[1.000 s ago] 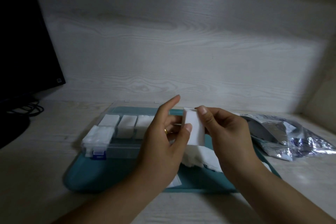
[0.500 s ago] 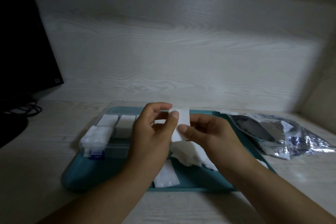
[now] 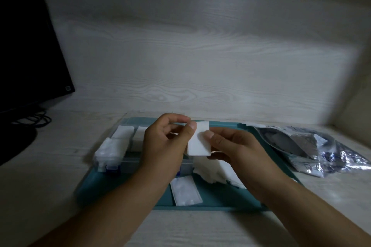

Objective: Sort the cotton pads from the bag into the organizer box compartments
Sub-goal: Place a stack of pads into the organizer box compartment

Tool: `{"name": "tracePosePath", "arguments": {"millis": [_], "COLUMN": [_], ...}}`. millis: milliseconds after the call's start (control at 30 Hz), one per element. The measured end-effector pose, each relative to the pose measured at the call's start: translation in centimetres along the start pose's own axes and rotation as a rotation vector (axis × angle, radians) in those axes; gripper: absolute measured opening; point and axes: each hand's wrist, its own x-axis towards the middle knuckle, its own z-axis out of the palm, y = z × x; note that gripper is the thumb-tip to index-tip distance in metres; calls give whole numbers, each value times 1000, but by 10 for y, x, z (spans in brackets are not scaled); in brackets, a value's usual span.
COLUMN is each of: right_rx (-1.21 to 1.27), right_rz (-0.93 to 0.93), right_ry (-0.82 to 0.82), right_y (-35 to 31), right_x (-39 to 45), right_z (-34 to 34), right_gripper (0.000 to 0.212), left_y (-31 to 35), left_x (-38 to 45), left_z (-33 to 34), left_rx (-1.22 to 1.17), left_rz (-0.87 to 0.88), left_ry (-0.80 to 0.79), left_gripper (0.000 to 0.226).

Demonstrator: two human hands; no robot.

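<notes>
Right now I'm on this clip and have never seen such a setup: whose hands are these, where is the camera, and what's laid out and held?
No machine here: a person's bare hands, filmed from a camera worn on the head, looking down. The left hand and right hand together pinch one white cotton pad. Below sits a teal tray with a clear organizer box, partly filled with pads, plus loose pads. The silver bag lies to the right, a dark monitor to the left.

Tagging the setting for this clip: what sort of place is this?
Probably a home or office desk: a dark monitor with cables on the left, pale wood-grain desktop and back panel, a teal tray as work surface.
</notes>
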Motion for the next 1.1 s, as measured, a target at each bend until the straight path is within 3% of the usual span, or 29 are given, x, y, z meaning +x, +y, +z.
{"name": "tracePosePath", "arguments": {"millis": [200, 300, 433, 700, 800, 900, 1100], "right_rx": [-36, -64, -13, 49, 17, -105, -415], "right_rz": [73, 132, 171, 254, 317, 392, 457], "right_ry": [103, 97, -29, 0, 18, 25, 76], "right_y": [-8, -22, -46, -40, -38, -35, -19], "right_x": [3, 12, 25, 40, 46, 50, 58], "right_z": [10, 20, 45, 108, 116, 116, 121], "right_gripper": [12, 15, 14, 17, 12, 24, 42], "left_y": [10, 23, 48, 37, 27, 21, 12], "left_x": [4, 18, 34, 39, 37, 29, 17], "left_z": [-5, -17, -50, -105, -120, -131, -147], "left_rx": [148, 210, 333, 419, 702, 923, 1164], "left_rz": [-57, -104, -68, -6, 127, 333, 400], "left_ry": [-49, -79, -72, -5, -30, -52, -275], "left_gripper": [22, 15, 9, 6, 9, 14, 24]}}
